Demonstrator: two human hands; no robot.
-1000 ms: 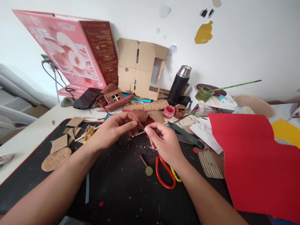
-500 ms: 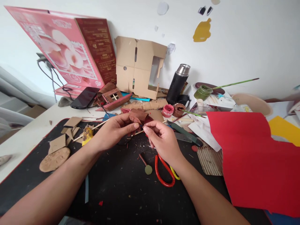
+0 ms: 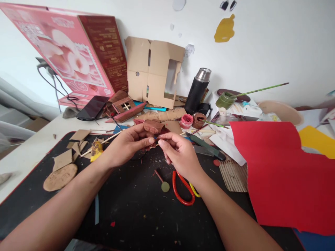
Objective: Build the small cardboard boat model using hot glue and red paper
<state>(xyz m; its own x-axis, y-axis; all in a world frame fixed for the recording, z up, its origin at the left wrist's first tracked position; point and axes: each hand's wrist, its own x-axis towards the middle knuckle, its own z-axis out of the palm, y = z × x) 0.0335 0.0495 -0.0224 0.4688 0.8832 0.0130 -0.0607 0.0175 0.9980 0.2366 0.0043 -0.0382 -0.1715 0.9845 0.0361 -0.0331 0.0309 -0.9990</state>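
Note:
My left hand (image 3: 131,143) is closed, thumb against curled fingers, near the middle of the black mat. Facing it, my right hand (image 3: 176,148) pinches with thumb and forefinger, its tips almost touching the left thumb. Something small and reddish-brown shows between the fingertips, too hidden to name. Just behind the fingers is a brown-painted cardboard piece (image 3: 155,126); whether a hand touches it I cannot tell. Red-handled scissors (image 3: 183,201) lie below my right wrist. Left of them is a brown stick with a round green end (image 3: 165,187).
Cardboard scraps (image 3: 62,160) and a yellow figure on a stick (image 3: 96,150) lie left. A green-handled knife (image 3: 206,147), paint jars (image 3: 186,120) and a black flask (image 3: 197,90) stand or lie right of centre. A red sheet (image 3: 282,174) covers the right side. Cut cardboard (image 3: 138,87) leans behind.
Both hands stay close together, with the fingertips shifting slightly. The whole view has moved a little, so things sit slightly higher and further left.

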